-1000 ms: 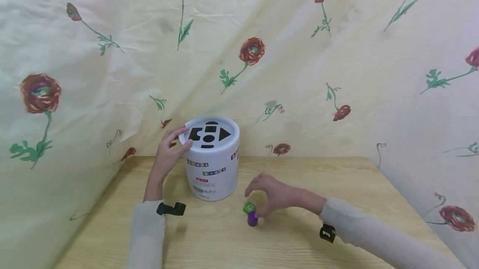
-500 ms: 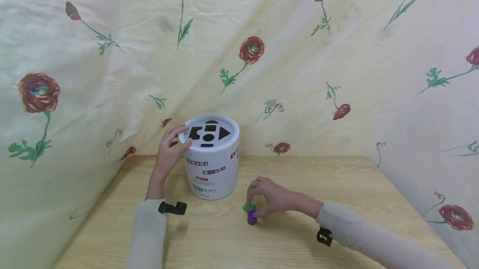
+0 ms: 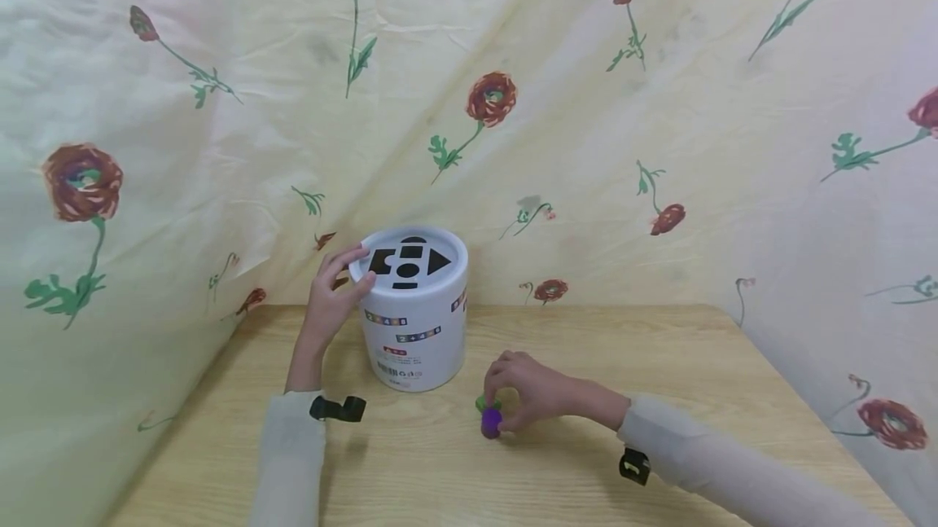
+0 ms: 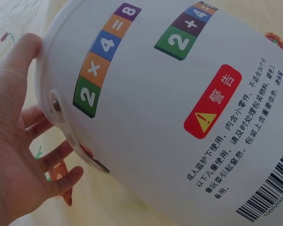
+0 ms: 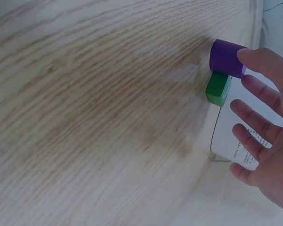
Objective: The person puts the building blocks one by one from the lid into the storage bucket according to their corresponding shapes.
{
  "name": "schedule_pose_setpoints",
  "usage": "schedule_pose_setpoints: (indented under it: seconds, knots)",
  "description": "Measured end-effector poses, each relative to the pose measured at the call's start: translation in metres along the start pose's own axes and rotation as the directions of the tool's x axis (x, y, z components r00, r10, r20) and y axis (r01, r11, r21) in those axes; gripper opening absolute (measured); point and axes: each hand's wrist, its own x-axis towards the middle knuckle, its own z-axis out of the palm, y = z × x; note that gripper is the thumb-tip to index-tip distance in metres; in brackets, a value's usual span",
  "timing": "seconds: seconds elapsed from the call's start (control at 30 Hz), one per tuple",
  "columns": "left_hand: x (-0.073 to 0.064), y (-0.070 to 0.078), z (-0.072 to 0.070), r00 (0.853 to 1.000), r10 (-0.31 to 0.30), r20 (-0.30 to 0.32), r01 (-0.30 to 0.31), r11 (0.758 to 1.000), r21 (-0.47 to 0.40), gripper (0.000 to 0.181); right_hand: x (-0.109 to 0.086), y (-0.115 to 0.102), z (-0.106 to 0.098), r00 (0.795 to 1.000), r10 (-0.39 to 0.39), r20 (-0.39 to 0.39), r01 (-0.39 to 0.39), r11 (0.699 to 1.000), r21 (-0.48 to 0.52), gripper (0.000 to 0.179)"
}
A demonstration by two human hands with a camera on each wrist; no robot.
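A white bucket [image 3: 415, 340] stands on the table, its lid cut with dark shaped holes. My left hand [image 3: 331, 303] rests on the left of its rim, thumb and forefinger fairly straight against the edge. In the left wrist view the other fingers are spread beside the bucket's handle [image 4: 68, 127]. My right hand [image 3: 538, 387] pinches a purple cylinder block [image 3: 491, 423] between thumb and forefinger, low at the table. In the right wrist view the thumb lies on the cylinder's end [image 5: 226, 57]. A green block [image 5: 219, 88] sits right beside it, partly hidden by fingers in the head view.
The wooden table [image 3: 410, 470] runs to a cream cloth [image 3: 557, 136] printed with red flowers, which hangs behind and at both sides. The bucket stands near the table's back edge, left of the blocks.
My right forefinger has come down and in toward the thumb at the purple cylinder, covering more of the green block. The cylinder has shifted very slightly. My left hand stays on the bucket's rim.
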Motion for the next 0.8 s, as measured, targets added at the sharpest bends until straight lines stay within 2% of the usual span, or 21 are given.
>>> schedule_pose_setpoints:
  seconds: [0.27,0.57,0.8]
  knots:
    - [-0.01,0.029,0.0,1.0,-0.015,0.017,0.015,1.0,0.0,0.054,0.004,0.0,0.003,1.0,0.018,0.004,-0.018,1.0,-0.02,0.022]
    - [-0.011,0.029,0.001,1.0,-0.007,0.012,0.007,1.0,0.001,0.054,0.01,-0.003,0.004,0.999,0.036,0.016,-0.036,0.999,0.007,0.02]
    - [-0.011,0.028,0.001,1.0,-0.01,0.011,0.01,1.0,-0.003,0.054,0.013,-0.005,0.009,0.999,0.036,-0.002,-0.036,0.999,0.034,0.021]
